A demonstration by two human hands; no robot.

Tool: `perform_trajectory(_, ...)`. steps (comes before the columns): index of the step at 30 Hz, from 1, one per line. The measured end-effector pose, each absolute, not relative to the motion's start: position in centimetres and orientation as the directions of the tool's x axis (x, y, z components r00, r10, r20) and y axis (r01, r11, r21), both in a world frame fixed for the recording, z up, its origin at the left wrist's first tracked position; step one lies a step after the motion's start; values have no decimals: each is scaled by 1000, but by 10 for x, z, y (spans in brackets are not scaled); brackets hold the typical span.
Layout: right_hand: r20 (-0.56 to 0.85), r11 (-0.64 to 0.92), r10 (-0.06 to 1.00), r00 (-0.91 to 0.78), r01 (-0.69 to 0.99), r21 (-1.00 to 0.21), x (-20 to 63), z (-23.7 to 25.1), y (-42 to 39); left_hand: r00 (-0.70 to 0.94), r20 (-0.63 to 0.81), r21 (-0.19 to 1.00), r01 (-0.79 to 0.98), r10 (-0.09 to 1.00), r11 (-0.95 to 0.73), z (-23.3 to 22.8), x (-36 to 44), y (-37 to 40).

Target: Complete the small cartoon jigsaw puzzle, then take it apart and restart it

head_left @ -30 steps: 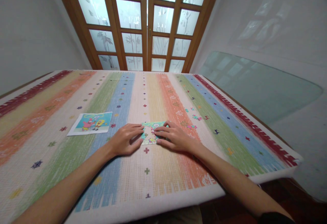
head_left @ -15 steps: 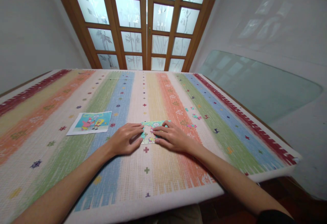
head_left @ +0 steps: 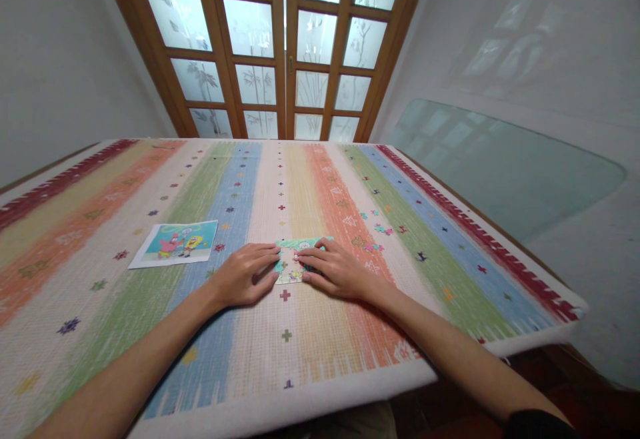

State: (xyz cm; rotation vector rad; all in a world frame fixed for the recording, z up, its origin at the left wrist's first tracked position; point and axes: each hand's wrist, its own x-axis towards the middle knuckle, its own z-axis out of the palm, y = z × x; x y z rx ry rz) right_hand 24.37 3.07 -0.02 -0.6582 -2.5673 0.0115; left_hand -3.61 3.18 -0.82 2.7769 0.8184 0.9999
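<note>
A small, partly joined jigsaw puzzle lies flat on the striped cloth near the table's middle. My left hand rests on the cloth at its left edge, fingertips touching the pieces. My right hand lies over its right side, fingers spread and pressing down on it. Much of the puzzle is hidden under my right fingers. Neither hand lifts anything.
A cartoon reference picture lies to the left. Several loose puzzle pieces are scattered to the right of my hands. The striped tablecloth covers the table. A glass pane leans at the right. A wooden glazed door stands behind.
Both hands stay on the puzzle, and my right fingers have crept slightly left over it. The view has shifted a little.
</note>
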Motion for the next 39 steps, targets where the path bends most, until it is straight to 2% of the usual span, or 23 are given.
perform_trajectory(9,425,900,434,-795,401,-168,245,-3,32,636,569,270,454,521,-849,-9,-36,31)
perform_trajectory(13,436,890,452,-778,430,-156,249,3,33,638,572,255,459,515,-851,-9,-36,31)
perform_trajectory(19,468,770,611,-638,617,-163,277,17,50,643,561,259,462,521,-848,-9,-37,31)
perform_trajectory(23,581,691,641,-501,707,-153,312,22,71,643,562,258,463,521,-848,-8,-37,30)
perform_trajectory(27,608,545,711,-353,823,-159,356,26,89,644,570,237,466,511,-852,-8,-36,31)
perform_trajectory(29,570,430,778,-264,885,-178,378,28,95,648,572,221,468,503,-855,-8,-36,31)
perform_trajectory(32,410,322,884,-222,927,-192,404,28,99,650,574,214,469,498,-857,-9,-37,31)
perform_trajectory(36,180,293,949,-260,936,-196,419,26,97,648,573,221,469,503,-855,-10,-37,31)
perform_trajectory(39,97,305,952,-291,929,-210,420,24,96,647,571,230,463,504,-856,-10,-38,32)
